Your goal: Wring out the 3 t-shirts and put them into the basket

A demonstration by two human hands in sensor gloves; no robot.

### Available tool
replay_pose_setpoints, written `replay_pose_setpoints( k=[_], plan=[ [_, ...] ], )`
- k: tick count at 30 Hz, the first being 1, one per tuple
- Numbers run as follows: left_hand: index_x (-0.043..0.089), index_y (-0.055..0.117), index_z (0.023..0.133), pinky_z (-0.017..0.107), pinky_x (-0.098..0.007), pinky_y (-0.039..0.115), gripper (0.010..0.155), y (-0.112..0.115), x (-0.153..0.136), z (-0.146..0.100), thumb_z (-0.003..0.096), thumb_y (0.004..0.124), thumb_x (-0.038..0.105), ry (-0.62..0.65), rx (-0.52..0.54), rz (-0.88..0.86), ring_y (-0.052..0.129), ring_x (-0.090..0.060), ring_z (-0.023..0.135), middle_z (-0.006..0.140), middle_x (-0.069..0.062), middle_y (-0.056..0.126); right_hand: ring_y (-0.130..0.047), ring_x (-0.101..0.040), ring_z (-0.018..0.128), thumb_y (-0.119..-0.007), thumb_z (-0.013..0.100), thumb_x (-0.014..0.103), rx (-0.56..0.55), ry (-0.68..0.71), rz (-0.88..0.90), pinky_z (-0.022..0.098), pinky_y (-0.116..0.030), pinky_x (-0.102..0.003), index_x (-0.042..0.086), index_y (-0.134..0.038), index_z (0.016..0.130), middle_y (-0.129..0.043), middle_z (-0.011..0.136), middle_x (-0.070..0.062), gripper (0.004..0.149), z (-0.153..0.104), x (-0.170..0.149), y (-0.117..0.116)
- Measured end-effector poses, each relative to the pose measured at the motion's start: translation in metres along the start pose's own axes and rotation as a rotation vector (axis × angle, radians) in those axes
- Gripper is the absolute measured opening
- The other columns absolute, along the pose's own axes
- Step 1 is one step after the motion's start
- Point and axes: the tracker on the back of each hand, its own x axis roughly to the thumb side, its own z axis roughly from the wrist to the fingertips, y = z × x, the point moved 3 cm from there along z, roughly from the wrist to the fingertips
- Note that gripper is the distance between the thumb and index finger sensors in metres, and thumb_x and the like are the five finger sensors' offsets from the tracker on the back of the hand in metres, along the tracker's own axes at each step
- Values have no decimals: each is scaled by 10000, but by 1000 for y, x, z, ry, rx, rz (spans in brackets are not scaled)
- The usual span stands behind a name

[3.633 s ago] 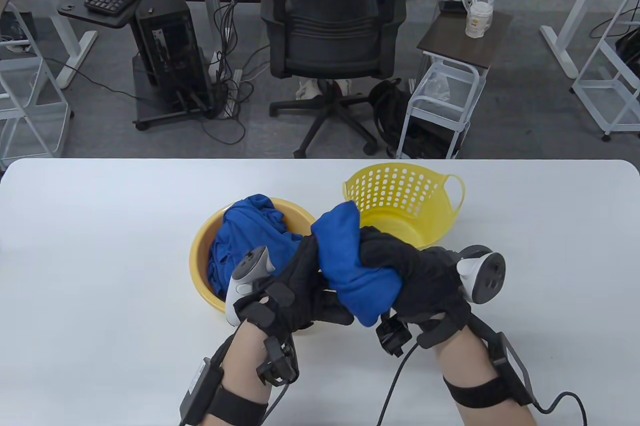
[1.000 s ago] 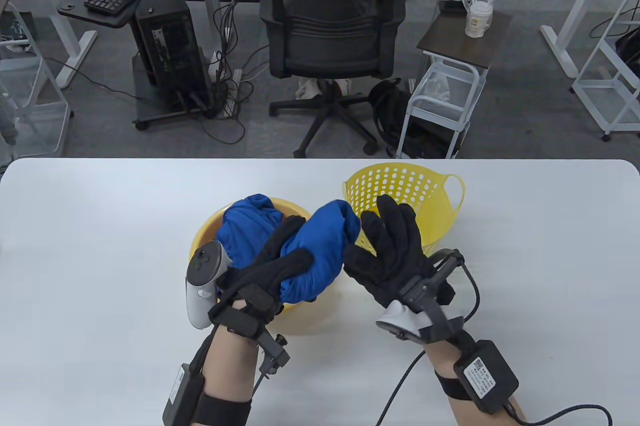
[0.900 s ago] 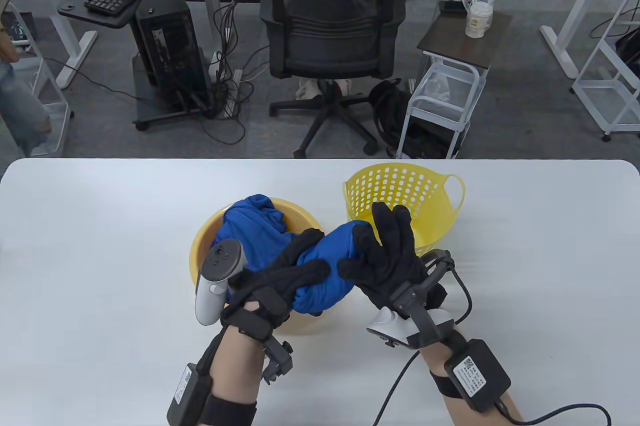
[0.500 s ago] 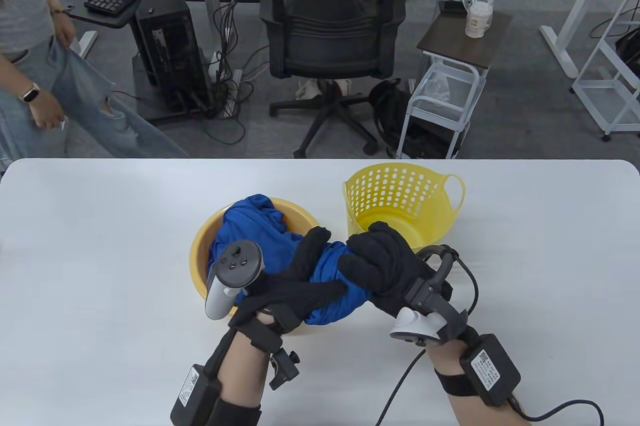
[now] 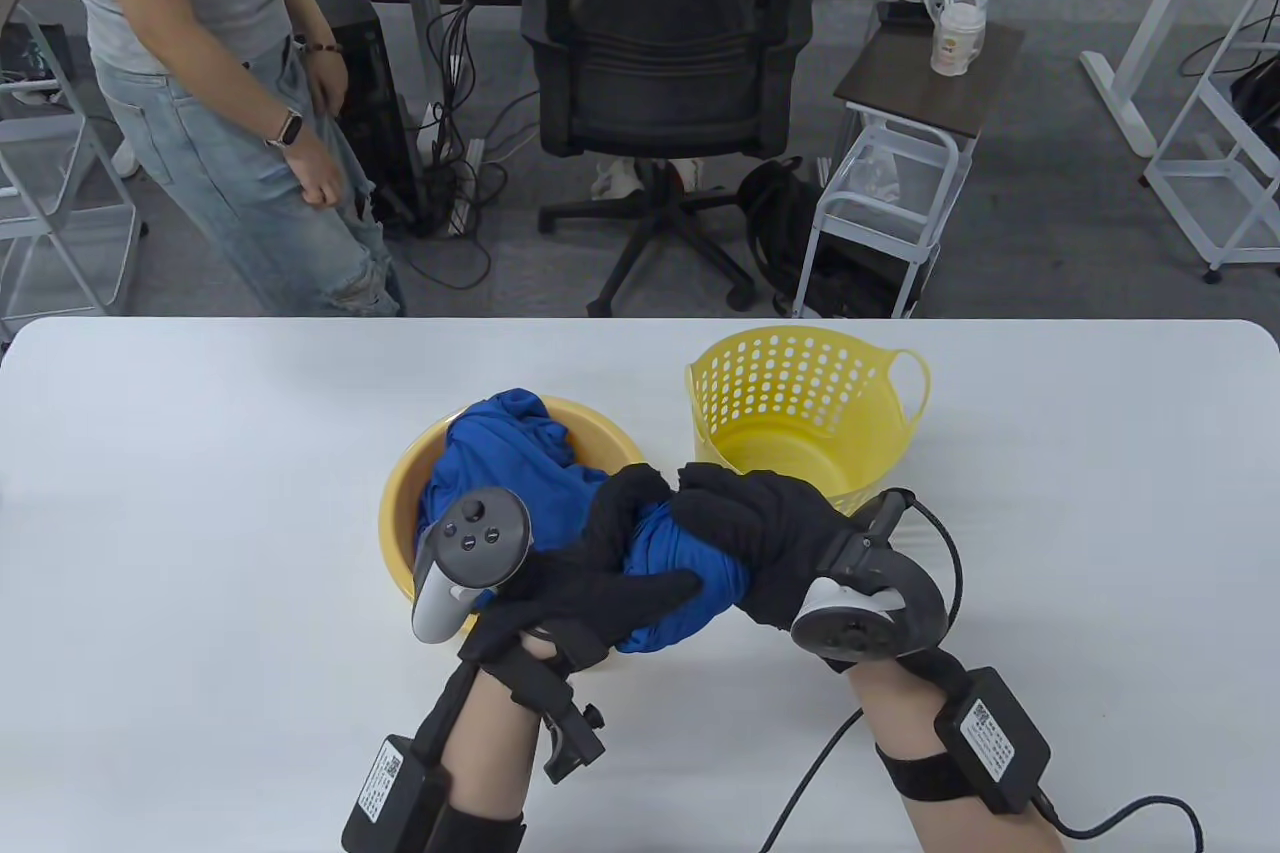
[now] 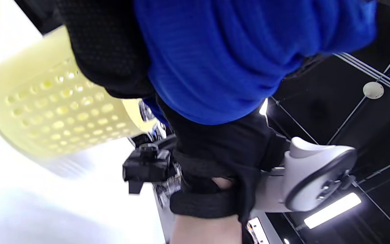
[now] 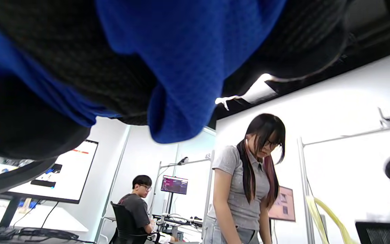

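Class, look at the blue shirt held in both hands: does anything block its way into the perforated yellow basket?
Nothing visible does. Both hands, left hand and right hand, grip the blue shirt just short of the basket, whose open top holds no shirt yet.

Past the far edge of my white tabletop (image 5: pixel 200 453) I see a black mesh office chair (image 5: pixel 665 43) on the grey floor. A person (image 5: pixel 215 93) in a grey top and pale jeans stands at far left, and a white cart (image 5: pixel 885 183) carries a bagged cup (image 5: pixel 957 28).
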Motion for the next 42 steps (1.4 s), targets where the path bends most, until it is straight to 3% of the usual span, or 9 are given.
replay_pose_setpoints(
  k=[9, 12, 16, 20, 23, 26, 32, 36, 42],
  plan=[
    [203, 169, 1187, 554, -489, 896, 1194, 12, 9, 4, 452, 983, 676, 18, -29, 190, 901, -485, 853, 1315, -166, 270, -1001, -342, 513, -1025, 386, 298, 50, -54, -68, 335, -916, -464, 206, -495, 1015, -878, 740, -199, 828, -1, -9, -3],
    [262, 179, 1191, 570, -507, 887, 1130, 16, 15, 3, 489, 1003, 587, -10, -34, 281, 888, -493, 878, 1310, -185, 249, -1004, -367, 671, -1019, 392, 289, 34, -37, -97, 444, -931, -509, 203, -484, 1008, -870, 751, -184, 820, -1, -8, -5],
    [266, 143, 1179, 559, -507, 896, 1106, 19, 21, 1, 519, 984, 549, -30, -9, 375, 900, -500, 867, 1283, -263, 270, -1039, -374, 468, -1019, 413, 212, 90, -95, 67, 247, -982, -434, 209, -448, 1019, -817, 776, -242, 832, -2, -16, -13],
    [312, 130, 1166, 533, -482, 917, 1138, 24, 26, 2, 480, 999, 579, -29, 51, 511, 914, -488, 853, 1269, -281, 293, -1028, -349, 365, -1017, 414, 205, 82, -167, -5, 134, -944, -374, 233, -462, 1022, -824, 778, -240, 823, -1, -16, -13],
    [321, 101, 1152, 540, -467, 924, 1209, 32, 28, 4, 415, 1015, 610, -44, 65, 601, 908, -473, 861, 1257, -300, 278, -1019, -334, 324, -1021, 411, 207, 79, -206, -89, 99, -924, -353, 232, -483, 1019, -834, 768, -237, 812, -1, -15, -9],
    [220, 48, 1131, 543, -482, 923, 1233, 33, 24, 7, 463, 1035, 534, -73, 89, 612, 908, -470, 859, 1254, -297, 305, -1013, -332, 301, -1028, 406, 198, 96, -241, -164, 81, -913, -346, 214, -505, 1021, -841, 756, -244, 807, 2, -9, -8],
    [162, 239, 1180, 529, -490, 928, 1113, 27, 15, 6, 475, 1041, 477, -138, 242, 794, 943, -433, 838, 1256, -205, 470, -1021, -299, 253, -1043, 387, 225, 76, -267, -322, 42, -907, -328, 145, -543, 1008, -876, 706, -220, 800, 4, 7, -21],
    [281, 287, 1173, 563, -485, 920, 1058, 29, 8, 7, 461, 1042, 487, -130, 349, 993, 946, -379, 858, 1253, -118, 524, -1014, -296, 237, -1051, 373, 221, 97, -290, -268, 33, -898, -332, 89, -572, 996, -873, 681, -219, 797, 4, 7, -28],
    [330, 344, 1157, 576, -480, 917, 1012, 28, 19, 2, 447, 1048, 489, -48, 423, 1091, 953, -365, 853, 1241, -73, 575, -983, -275, 188, -1044, 360, 199, 65, -362, -94, -3, -878, -309, 56, -589, 983, -851, 636, -225, 784, 3, 0, -23]
  ],
)
